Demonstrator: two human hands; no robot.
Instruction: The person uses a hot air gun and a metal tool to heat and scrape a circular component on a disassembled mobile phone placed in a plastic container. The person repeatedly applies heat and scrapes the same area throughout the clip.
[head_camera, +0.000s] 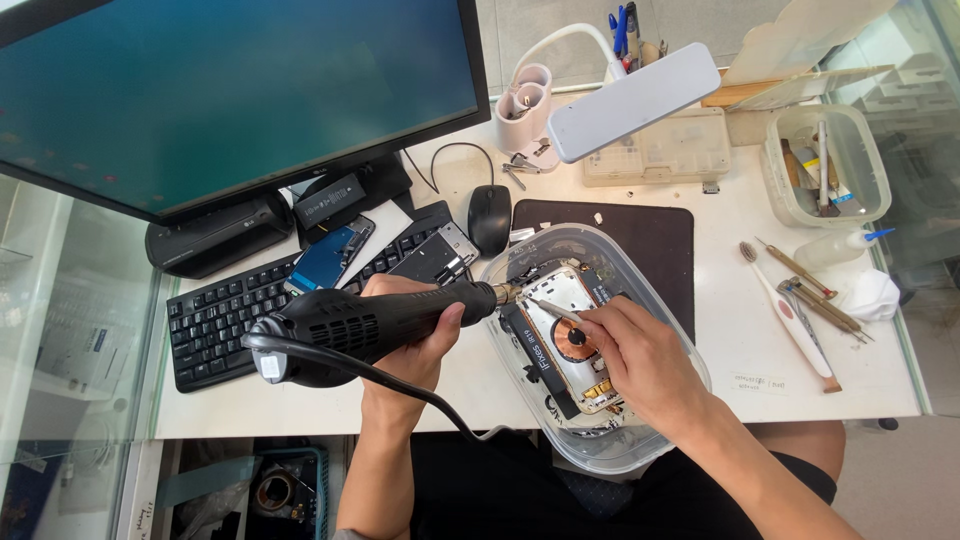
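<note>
My left hand (415, 335) grips a black corded heat gun (350, 325), its nozzle pointing right at an opened phone (570, 335). The phone lies back-open, with a copper charging coil showing, inside a clear plastic tub (515, 262). My right hand (635, 350) rests on the phone and pinches thin metal tweezers (553, 310), their tip near the nozzle at the phone's upper left. The heat gun's cord (420, 395) loops down toward my lap.
A black keyboard (225, 315) with phones and parts on it, a mouse (489, 217), a monitor (230, 90), a white desk lamp (632, 100), a dark mat (640, 235), hand tools (815, 295) and a tool tub (825, 165) at right.
</note>
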